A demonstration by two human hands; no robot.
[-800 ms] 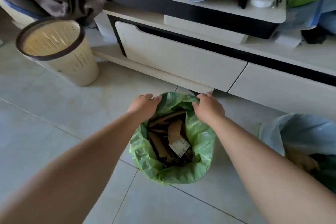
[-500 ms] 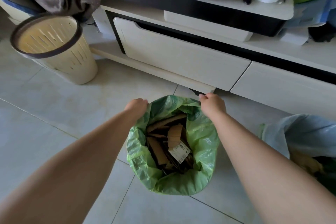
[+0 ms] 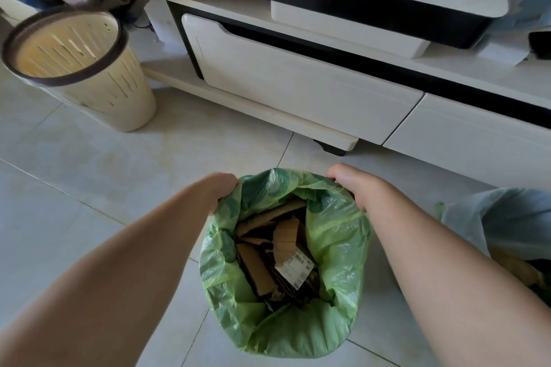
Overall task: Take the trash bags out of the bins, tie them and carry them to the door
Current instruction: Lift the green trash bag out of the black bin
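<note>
Gripping the green bag [image 3: 337, 244] at the far part of its rim, both hands are closed on the plastic: the left hand [image 3: 222, 188] pinches the far-left edge, the right hand [image 3: 354, 185] the far-right edge. The bag stands on the tiled floor [image 3: 89, 202] just in front of the white cabinet [image 3: 298, 83], its mouth wide open, with torn cardboard [image 3: 268, 259] and a printed label [image 3: 295, 270] inside. Whether a bin is under the plastic cannot be told from above; the bag's sides drape down to the floor and hide whatever holds it.

As for progress, one cream bin [image 3: 71, 65] stands bare near the cabinet's left end, with no liner in it, so that one looks already emptied. A pale blue bag [image 3: 507, 217] sits at the right edge of view, also open at the top and seemingly untied. The green bag is untied too.

So the work is likely at an early-to-middle stage: at best the bags are out of their bins. Still to do, by my reading: gather the green rim and knot it, tie the blue one, and carry both to the door, which is not in view.
</note>
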